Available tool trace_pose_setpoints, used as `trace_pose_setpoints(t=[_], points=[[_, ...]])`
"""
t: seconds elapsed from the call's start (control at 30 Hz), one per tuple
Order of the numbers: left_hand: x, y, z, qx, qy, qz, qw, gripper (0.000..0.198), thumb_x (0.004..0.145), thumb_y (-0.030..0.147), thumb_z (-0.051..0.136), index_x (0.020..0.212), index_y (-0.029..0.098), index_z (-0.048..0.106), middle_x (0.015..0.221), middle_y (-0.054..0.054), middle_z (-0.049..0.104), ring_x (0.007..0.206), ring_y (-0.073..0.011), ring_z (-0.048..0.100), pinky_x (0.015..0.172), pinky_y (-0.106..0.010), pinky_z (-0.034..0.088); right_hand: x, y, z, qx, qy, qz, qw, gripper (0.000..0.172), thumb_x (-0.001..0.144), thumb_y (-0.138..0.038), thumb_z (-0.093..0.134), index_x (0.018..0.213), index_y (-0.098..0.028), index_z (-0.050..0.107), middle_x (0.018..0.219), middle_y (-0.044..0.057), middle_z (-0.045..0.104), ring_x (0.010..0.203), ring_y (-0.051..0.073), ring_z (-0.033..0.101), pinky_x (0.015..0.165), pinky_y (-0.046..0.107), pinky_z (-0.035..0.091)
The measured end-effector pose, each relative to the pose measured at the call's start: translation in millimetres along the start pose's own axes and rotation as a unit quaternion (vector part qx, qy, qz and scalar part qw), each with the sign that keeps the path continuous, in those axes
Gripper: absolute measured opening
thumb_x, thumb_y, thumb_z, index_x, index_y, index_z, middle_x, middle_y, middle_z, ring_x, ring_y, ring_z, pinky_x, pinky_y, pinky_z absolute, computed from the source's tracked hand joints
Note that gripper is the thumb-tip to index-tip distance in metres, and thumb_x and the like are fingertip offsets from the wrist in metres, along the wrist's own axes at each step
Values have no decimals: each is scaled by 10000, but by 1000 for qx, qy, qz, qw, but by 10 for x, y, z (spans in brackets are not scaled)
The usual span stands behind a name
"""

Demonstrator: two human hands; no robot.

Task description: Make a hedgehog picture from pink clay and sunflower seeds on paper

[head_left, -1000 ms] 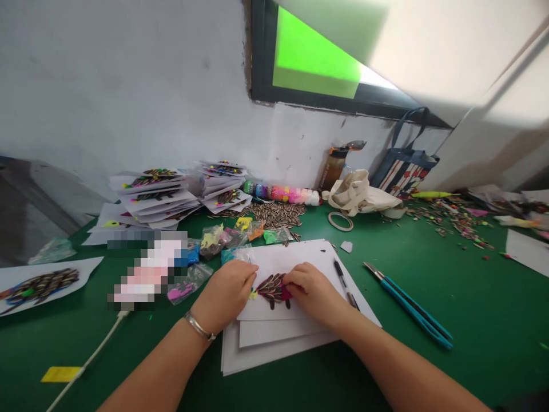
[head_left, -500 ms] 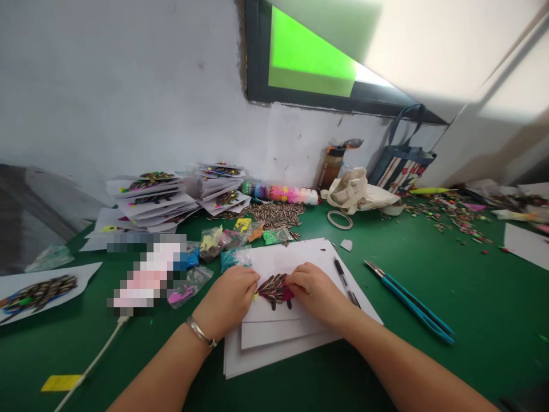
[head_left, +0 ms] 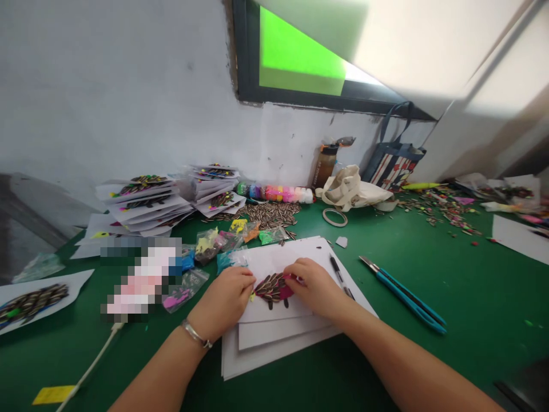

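Note:
White paper sheets lie stacked in front of me. On the top one is a picture of striped sunflower seeds set in overlapping rows on magenta clay, with two dark seeds below it. At its left end, by a small yellow bit, my left hand rests on the paper with thumb and finger pinched together. My right hand is closed in a pinch over the right end of the clay. Whatever either pinch holds is hidden by the fingers. A black pen lies beside my right hand.
Clay bags and a seed pile lie beyond the sheets. Stacked seed pictures stand back left. Blue tweezers lie to the right, a tape roll behind them. A white cable crosses the front left.
The whole view has shifted slightly, so most things sit further left. My right fingers have lifted a little and more magenta clay shows beneath them. My left hand keeps its pinch.

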State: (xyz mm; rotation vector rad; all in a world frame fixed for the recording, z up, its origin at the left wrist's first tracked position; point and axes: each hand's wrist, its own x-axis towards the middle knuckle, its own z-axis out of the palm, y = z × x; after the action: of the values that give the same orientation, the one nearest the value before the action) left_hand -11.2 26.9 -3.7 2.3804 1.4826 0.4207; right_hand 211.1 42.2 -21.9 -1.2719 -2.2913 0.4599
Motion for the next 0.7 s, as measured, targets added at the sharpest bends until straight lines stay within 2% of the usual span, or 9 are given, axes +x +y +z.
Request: trace_pose_setpoints(t=[0.13,0.47,0.7], points=[[-3,3,-7,0,-7,-5,1000,312,890,188,411,946,195,718,1059,-62,677,1056,-204,556,958,-331,416,-1,36,-35,-22,0,9,1000,173,853,-150,541,759,-186,682,740,30,601,778,154,537,730,256,376],[6,-25,6,0,-10,-8,1000,311,886,227,422,974,202,719,1074,-59,679,1087,-207,550,976,-331,414,39,14,68,-77,-7,-15,997,234,852,-122,508,692,-168,672,698,30,585,735,146,523,689,247,349],[12,-52,20,-4,-5,-11,1000,308,879,245,432,969,208,725,1075,-60,680,1074,-211,560,972,-338,426,50,38,43,-40,2,-3,999,211,847,-115,509,727,-177,672,707,19,585,734,138,519,681,234,345]])
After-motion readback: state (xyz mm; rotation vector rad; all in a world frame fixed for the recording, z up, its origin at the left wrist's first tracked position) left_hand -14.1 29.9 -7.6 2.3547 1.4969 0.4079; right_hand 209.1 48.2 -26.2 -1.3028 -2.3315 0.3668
